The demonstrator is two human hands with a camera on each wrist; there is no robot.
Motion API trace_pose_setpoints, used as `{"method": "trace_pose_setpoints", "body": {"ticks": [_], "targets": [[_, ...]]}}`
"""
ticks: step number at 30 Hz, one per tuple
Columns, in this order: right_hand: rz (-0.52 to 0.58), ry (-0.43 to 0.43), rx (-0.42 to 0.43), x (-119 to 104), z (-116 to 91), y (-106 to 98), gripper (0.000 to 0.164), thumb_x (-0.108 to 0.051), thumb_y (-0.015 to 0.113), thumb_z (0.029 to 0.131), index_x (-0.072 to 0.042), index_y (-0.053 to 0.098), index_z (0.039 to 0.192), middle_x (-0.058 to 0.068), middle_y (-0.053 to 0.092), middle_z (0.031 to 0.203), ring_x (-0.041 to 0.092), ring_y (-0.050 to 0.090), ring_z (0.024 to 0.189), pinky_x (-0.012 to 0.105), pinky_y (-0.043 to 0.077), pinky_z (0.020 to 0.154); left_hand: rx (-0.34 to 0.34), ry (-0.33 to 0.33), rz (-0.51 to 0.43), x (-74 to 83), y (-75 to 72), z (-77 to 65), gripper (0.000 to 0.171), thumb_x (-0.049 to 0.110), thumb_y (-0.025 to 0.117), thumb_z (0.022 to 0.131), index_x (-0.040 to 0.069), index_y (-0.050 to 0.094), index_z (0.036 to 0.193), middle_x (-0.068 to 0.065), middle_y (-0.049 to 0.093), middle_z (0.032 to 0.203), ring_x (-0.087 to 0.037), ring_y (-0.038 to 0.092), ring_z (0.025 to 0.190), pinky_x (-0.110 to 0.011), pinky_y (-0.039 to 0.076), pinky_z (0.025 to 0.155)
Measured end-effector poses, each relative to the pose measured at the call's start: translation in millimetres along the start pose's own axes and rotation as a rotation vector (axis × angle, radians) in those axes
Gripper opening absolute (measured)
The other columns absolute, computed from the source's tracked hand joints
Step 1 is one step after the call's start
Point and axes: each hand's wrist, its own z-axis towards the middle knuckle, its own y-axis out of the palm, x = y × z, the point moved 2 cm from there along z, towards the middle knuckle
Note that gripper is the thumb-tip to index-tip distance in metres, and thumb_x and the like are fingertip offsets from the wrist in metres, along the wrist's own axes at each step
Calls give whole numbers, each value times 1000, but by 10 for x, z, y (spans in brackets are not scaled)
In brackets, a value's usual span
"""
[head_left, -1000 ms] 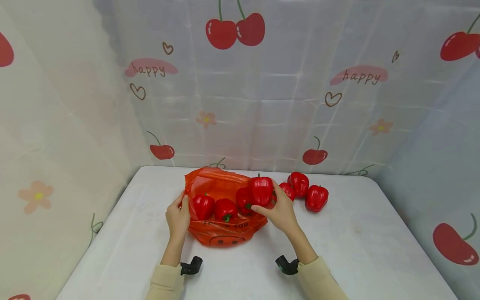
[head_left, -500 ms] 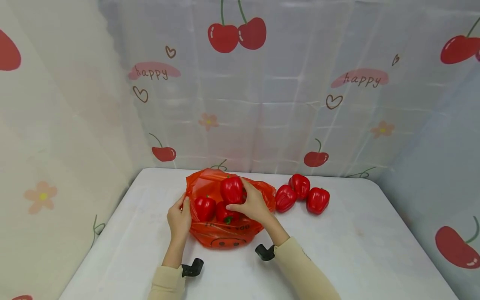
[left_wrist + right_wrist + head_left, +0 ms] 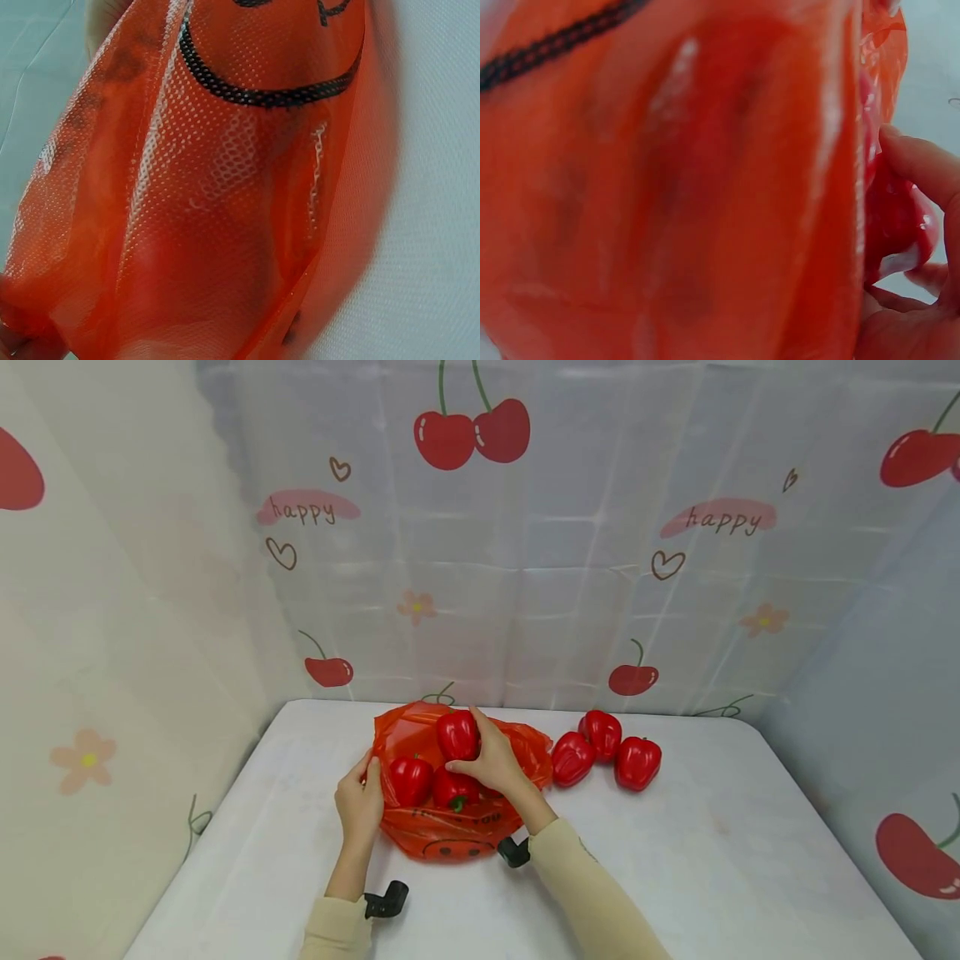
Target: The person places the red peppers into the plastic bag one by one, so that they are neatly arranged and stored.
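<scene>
An orange-red plastic bag (image 3: 450, 835) with a printed smiley face lies with its mouth spread wide. My left hand (image 3: 358, 799) pinches the left edge of that mouth. My right hand (image 3: 495, 758) grips a red bell pepper (image 3: 457, 735) over the bag's opening, thumb in front and fingers behind. Inside the bag sit another bell pepper (image 3: 410, 781) at the left and a second bell pepper (image 3: 454, 789), stem toward me, below the held one. In the right wrist view the held bell pepper (image 3: 896, 217) shows between thumb and fingers, partly hidden by the bag.
Three more red peppers stand together right of the bag: a left pepper (image 3: 572, 759), a back pepper (image 3: 600, 735) and a right pepper (image 3: 637, 764). The white table (image 3: 720, 877) meets a cherry-printed curtain (image 3: 525, 610) behind.
My right hand has carried the held pepper leftward from the bag's right side to above its middle. The left hand keeps its hold on the bag's edge.
</scene>
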Motion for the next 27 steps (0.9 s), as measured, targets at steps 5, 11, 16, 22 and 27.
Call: {"method": "trace_pose_setpoints", "body": {"ticks": [5, 11, 16, 22, 27], "targets": [[-12, 4, -2, 27, 18, 8, 101, -29, 85, 75, -8, 26, 154, 16, 43, 150, 37, 48, 131, 56, 47, 102, -10, -13, -1, 11, 6, -7, 40, 19, 46, 103, 0, 53, 137, -23, 55, 137, -42, 51, 129, -54, 43, 106], [-26, 24, -3, 45, 24, 18, 102, -32, 85, 74, -9, 25, 154, 15, 42, 152, 37, 45, 134, 57, 45, 104, -8, -19, -4, 7, 8, -11, 41, 20, 47, 103, -1, 54, 137, -22, 55, 137, -41, 52, 128, -53, 44, 105], [-17, 40, -10, 49, 5, 20, 101, -35, 84, 76, -9, 25, 154, 13, 39, 154, 36, 39, 139, 59, 42, 106, 2, 2, 0, 9, 8, -5, 40, 19, 47, 102, -1, 55, 136, -22, 57, 136, -40, 54, 126, -52, 46, 103], [-11, 50, 2, 38, -30, 12, 99, -34, 83, 76, -10, 27, 154, 12, 41, 153, 36, 39, 139, 60, 44, 103, 5, 11, 7, 7, 8, -1, 38, 17, 47, 102, -1, 55, 135, -22, 58, 135, -40, 55, 125, -52, 46, 103], [-23, 49, 18, 41, -45, 14, 97, -33, 83, 76, -10, 29, 153, 12, 43, 152, 36, 40, 138, 60, 43, 104, -4, 9, 5, 8, 10, 3, 39, 18, 46, 103, -1, 55, 136, -22, 57, 135, -41, 54, 126, -52, 46, 103]]}}
